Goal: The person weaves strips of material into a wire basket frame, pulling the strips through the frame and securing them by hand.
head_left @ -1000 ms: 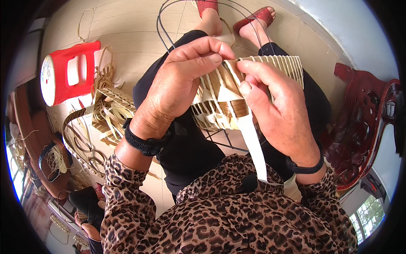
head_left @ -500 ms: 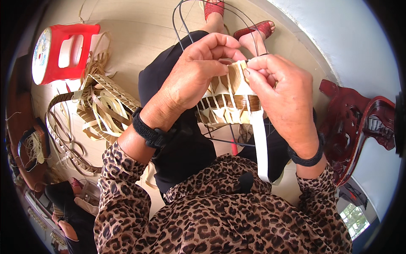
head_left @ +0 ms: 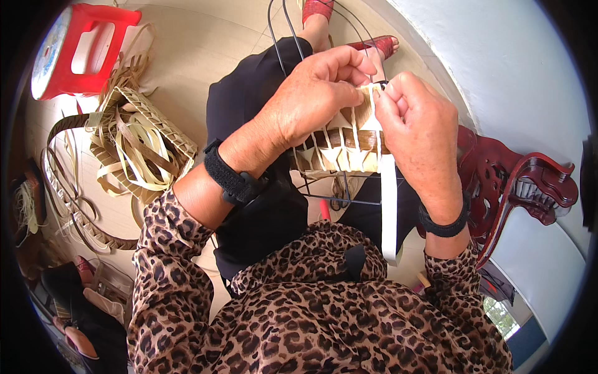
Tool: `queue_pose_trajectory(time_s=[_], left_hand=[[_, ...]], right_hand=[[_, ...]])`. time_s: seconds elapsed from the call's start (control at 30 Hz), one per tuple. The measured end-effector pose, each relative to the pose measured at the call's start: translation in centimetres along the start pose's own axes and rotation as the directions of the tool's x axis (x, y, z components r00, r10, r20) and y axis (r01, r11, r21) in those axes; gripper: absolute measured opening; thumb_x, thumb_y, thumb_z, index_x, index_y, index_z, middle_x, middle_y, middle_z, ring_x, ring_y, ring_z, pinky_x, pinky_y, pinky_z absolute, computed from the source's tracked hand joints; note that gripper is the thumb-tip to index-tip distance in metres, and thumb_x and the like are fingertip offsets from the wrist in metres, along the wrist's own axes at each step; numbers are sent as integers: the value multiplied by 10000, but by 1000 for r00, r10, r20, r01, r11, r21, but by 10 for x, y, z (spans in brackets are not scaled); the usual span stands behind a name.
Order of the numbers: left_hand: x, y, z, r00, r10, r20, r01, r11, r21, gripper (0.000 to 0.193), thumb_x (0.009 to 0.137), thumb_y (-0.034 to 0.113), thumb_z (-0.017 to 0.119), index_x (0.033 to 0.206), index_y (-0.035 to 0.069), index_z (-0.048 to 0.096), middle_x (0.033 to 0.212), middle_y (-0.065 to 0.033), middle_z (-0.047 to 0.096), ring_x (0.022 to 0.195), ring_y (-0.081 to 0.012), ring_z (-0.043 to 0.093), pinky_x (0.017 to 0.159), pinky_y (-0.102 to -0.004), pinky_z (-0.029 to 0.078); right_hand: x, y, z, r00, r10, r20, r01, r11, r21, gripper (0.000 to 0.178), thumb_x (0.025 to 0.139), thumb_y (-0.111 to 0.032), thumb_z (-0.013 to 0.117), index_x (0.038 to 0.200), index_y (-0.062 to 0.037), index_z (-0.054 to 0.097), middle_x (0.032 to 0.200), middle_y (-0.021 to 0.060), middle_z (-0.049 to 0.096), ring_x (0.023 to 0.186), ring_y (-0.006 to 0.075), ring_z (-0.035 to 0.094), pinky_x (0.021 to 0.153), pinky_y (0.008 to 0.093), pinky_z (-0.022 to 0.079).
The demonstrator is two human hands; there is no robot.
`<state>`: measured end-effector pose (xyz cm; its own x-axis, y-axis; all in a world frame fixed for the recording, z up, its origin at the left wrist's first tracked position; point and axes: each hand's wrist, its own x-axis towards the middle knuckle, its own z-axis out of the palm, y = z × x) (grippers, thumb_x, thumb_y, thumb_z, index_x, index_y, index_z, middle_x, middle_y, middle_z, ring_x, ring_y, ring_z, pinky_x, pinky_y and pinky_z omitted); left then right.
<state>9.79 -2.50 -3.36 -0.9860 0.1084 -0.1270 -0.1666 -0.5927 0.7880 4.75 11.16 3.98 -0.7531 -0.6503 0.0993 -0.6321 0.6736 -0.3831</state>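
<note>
Over my lap a basket-like piece of brown and cream strips [head_left: 341, 137] is woven onto a black wire frame [head_left: 350, 201]. White cords run up and down across its bands. My left hand [head_left: 314, 90] is curled at the upper edge, its thumb and fingers on the weave; their tips partly hide what they grip. On the other side of that edge, my right hand [head_left: 418, 128] pinches close beside the last white cord. Whatever lies between its fingertips is too small to make out. A long cream strip [head_left: 389, 215] hangs down below my right hand.
Left on the tiled floor lies a woven palm-leaf basket [head_left: 146, 134] with loose strips in and around it. Beyond it is a red plastic stool [head_left: 103, 53] on its side. Dark red carved furniture [head_left: 498, 177] stands right, by a pale wall. Another person's dark-clothed leg [head_left: 81, 311] shows lower left.
The view has shifted a little, so the floor things sit further left. My right fingers have drawn closer together at the edge. My left hand stays at the weave.
</note>
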Motion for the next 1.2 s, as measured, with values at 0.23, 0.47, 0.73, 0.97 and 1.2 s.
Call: queue_pose_trajectory(time_s=[0.23, 0.47, 0.73, 0.97, 1.2], left_hand=[[-3, 5, 1, 1000, 3, 27, -5, 997, 73, 262, 803, -14, 494, 1060, 21, 534, 920, -9, 578, 820, -57, 536, 706, -175, 423], [-5, 3, -1, 1000, -14, -14, 15, 994, 109, 170, 884, 74, 521, 1043, 21, 550, 905, 1, 590, 832, -55, 545, 760, -188, 437], [-5, 17, -9, 989, -145, 12, 145, 989, 1, 185, 898, 58, 463, 1018, 9, 594, 943, -32, 607, 898, -102, 556, 847, -231, 418], [-6, 27, -16, 984, -167, 66, 163, 984, 66, 111, 874, 49, 519, 955, 44, 595, 939, -27, 611, 910, -109, 539, 862, -258, 400], [-12, 26, -21, 989, -148, -29, 150, 985, 87, 81, 867, 37, 542, 928, 50, 592, 894, 9, 601, 842, -73, 531, 810, -228, 402]], right_hand=[[7, -1, -1, 999, -4, 49, 0, 998, 69, 156, 731, -49, 633, 671, -12, 493, 605, 125, 554, 518, 273, 546, 501, 340, 428], [6, 11, 3, 941, 195, 277, -317, 793, 520, 165, 781, -98, 584, 679, -7, 491, 561, 52, 507, 522, 77, 470, 482, 248, 390], [-13, 32, 3, 922, 212, 325, -386, 592, 708, 108, 888, -114, 489, 867, -36, 561, 717, -59, 471, 616, 17, 403, 575, 170, 351], [-48, 28, 21, 972, 235, 25, -203, 774, 600, 68, 821, -60, 573, 795, 3, 569, 695, 55, 581, 579, 116, 531, 531, 257, 432], [-55, 10, 36, 974, 223, -35, -145, 738, 659, 138, 737, -25, 662, 787, -16, 534, 682, 68, 536, 575, 172, 535, 524, 285, 432]])
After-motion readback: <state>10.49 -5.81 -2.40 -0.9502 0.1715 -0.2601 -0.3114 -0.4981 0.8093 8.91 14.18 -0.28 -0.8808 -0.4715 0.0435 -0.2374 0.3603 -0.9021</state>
